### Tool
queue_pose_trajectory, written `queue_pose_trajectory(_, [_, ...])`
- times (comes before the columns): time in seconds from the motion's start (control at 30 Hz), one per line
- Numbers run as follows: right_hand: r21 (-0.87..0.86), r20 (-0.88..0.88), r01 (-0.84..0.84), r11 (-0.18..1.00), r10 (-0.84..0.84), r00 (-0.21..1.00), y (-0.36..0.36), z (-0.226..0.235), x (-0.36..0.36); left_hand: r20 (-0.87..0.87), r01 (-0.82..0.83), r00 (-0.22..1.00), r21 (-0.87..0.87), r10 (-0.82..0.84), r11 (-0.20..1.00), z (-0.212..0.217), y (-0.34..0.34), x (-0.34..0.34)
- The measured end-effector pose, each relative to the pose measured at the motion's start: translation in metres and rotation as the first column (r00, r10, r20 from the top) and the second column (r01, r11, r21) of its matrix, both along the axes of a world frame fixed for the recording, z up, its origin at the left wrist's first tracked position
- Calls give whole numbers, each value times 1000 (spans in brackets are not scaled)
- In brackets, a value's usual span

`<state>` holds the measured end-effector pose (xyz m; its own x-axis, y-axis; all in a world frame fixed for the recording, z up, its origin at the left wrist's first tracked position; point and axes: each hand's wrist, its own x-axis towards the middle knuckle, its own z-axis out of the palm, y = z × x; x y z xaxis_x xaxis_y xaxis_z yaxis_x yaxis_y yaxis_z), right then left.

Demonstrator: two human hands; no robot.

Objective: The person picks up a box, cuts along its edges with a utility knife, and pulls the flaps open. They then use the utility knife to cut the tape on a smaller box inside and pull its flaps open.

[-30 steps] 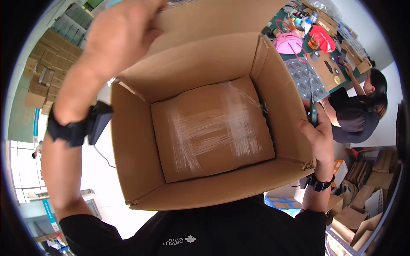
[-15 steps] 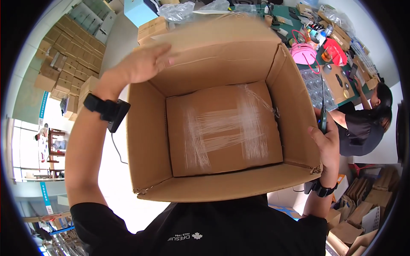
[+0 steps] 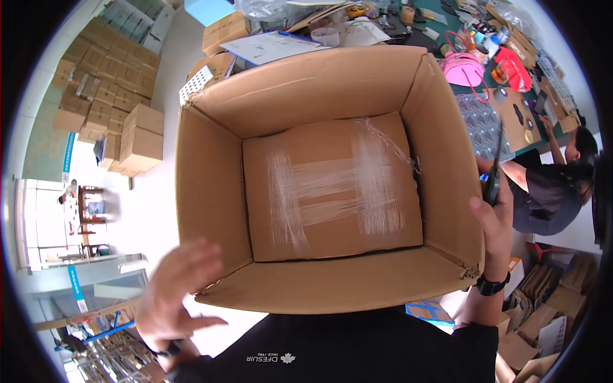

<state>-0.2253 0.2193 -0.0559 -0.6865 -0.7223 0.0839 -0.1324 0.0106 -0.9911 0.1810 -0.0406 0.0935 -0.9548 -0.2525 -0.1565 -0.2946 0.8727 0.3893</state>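
Note:
A large cardboard box stands in front of me with its top open. Its inner floor is crossed by strips of wrinkled clear tape. At the near left corner my left hand is spread and slightly blurred, with nothing in it; whether it touches the box I cannot tell. Along the outside of the right wall, my right hand grips a knife with a dark green handle and a long thin blade pointing away from me. Its thumb lies close to the box's rim.
Behind the box, a cluttered green table holds a clipboard, a pink bag and a red tray. A co-worker sits at the right. Stacked cartons stand far left; flattened cardboard lies lower right.
My left hand has come from the far left rim to the near left corner. The far flap, raised and blurred before, no longer stands up, uncovering the table behind. My right hand keeps the knife.

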Motion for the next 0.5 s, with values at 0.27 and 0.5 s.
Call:
queue_pose_trajectory(0.27, [-444,33,-32,896,52,998,-48,-34,9,-5,-96,995,-374,101,923,-41,36,12])
queue_pose_trajectory(0.5, [-323,-212,-143,936,76,974,-10,-33,84,-75,-26,997,-490,-13,871,-47,-24,51])
